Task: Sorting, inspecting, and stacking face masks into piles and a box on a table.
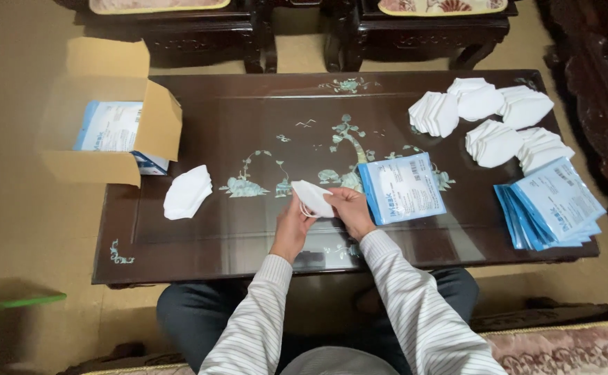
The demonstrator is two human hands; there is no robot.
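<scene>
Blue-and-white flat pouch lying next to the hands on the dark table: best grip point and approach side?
Take the blue-and-white flat pouch by its near left corner, coming from the person's side with the right hand, which is closest. It lies flat and slightly tilted on the dark inlaid table, so a thumb-over, fingers-under pinch at that edge likely works best. Both hands currently hold a white folded mask.

2 forearms in white pin-striped sleeves, extended forward and converging at centre. Left hand (291,223): raised, fingers curled, closed in a pinch grip. Right hand (349,208): palm turned inward, fingers bent, likewise closed. Both hands are held close together, nearly touching.
</scene>
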